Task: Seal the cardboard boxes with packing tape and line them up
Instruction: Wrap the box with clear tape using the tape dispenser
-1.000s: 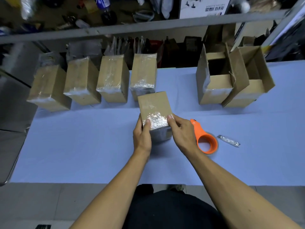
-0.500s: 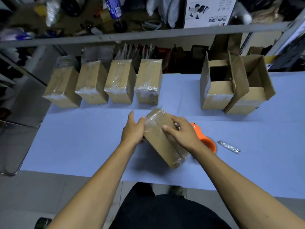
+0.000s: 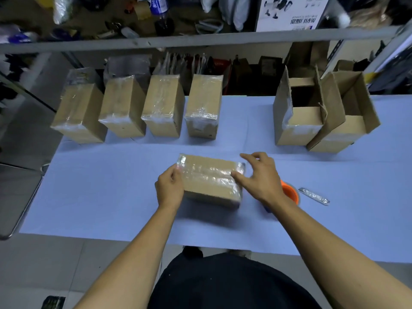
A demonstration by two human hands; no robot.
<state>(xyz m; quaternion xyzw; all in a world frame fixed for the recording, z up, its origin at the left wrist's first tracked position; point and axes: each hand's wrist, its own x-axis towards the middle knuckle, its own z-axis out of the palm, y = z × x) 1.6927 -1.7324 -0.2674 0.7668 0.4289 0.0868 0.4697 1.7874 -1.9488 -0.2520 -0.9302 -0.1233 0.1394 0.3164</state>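
Dim, cool overhead light; soft shadow under the taped box (image 3: 211,181), glare on its tape, motion-blurred hands, edges bowed.

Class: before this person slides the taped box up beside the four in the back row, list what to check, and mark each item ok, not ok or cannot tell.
1. Tape across the box top: ok.
2. Underside and far end sealed: cannot tell.
3. Left hand holds the box end: ok.
4. Right hand has a grip: not ok, fingers only rest on it.
5. Free space right of the fourth box: ok.
6. Tape dispenser out of the path: ok.
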